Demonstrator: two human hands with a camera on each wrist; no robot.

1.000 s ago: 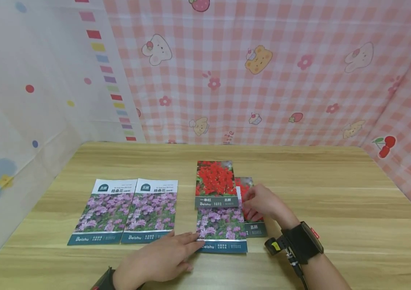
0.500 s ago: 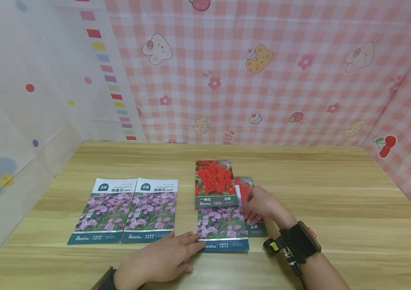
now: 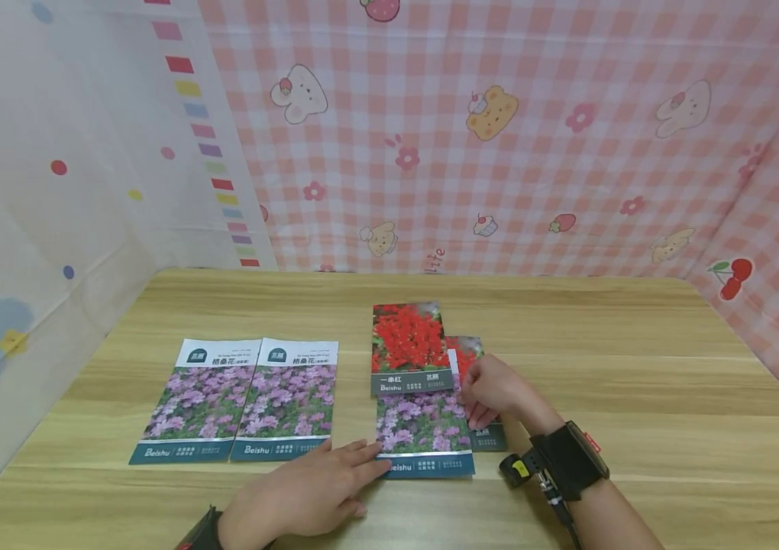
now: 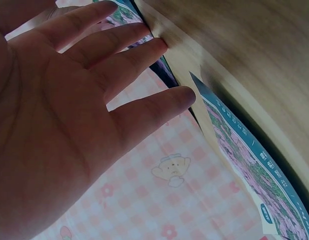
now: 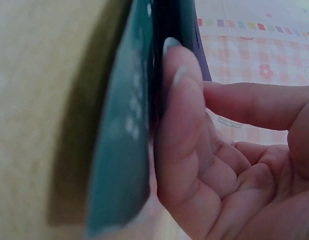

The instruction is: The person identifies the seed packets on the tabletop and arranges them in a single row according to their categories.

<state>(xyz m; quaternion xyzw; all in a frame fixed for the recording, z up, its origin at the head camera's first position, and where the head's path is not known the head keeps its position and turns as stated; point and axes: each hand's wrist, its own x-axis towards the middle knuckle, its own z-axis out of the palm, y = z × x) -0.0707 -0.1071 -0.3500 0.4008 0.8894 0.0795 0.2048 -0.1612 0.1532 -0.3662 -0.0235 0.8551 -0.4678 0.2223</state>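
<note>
- Wood-grain table (image 3: 637, 367) first, head view: the far-left packet (image 3: 200, 401) and its neighbour (image 3: 286, 401), both purple flowers, lie side by side.
- Same view: the middle packet (image 3: 424, 428), also purple, is sandwiched. The upper red packet (image 3: 408, 336) lies over its top end, and the lower red packet (image 3: 465, 348) sticks out from under its right side.
- Left hand (image 3: 307, 485) touches the middle packet's lower left, fingers straight. Right hand (image 3: 499, 386) is at the right edge, above the lower red packet, fingers curled.
- My worry: any sideways shove on the middle packet could skew the upper red packet, since it's just lying across it. Friction might drag the lower one too.
- Left wrist view: fingers spread, nothing pinched, tips at the packet's edge. Push too hard and I reckon they'd slip over it or buckle that corner.
- Right wrist view: fingers bunched beside a teal strip (image 5: 122, 130); can't tell if they're pinching an edge or only pressing. If it's a pinch that catches two layers, both packets could come along, or crease.
</note>
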